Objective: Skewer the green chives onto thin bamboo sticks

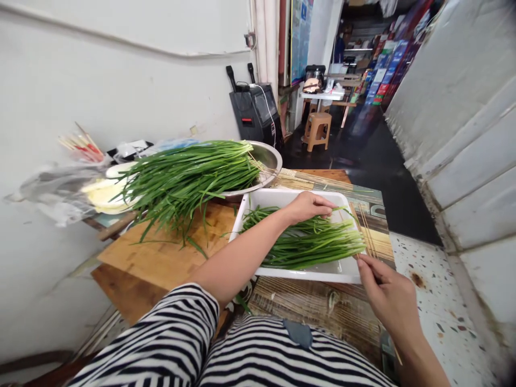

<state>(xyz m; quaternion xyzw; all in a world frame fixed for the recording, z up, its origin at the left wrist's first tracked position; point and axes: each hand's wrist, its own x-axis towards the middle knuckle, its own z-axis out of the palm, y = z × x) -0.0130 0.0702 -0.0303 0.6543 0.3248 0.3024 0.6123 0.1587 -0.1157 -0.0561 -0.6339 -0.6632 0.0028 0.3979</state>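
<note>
Garlic chives (310, 244) lie in a white plastic tray (298, 274), their pale stem ends toward the right. Over the tray's far side, my left hand (308, 207) is closed in a pinch on a chive (342, 208), whose end sticks out past the fingertips. At the tray's near right corner, my right hand (389, 287) pinches a thin bamboo skewer, mostly hidden by the hand; its lower end (398, 356) shows under the wrist. Several more skewers (366, 228) lie beside the tray's right edge.
A large heap of chives (193, 177) overhangs a steel bowl (272, 156) at the left, above a wooden board (161, 258). Plastic bags (60, 185) lie by the wall. Beyond the table are a black speaker (256, 115), a brown stool (317, 129) and stacked boxes (387, 70).
</note>
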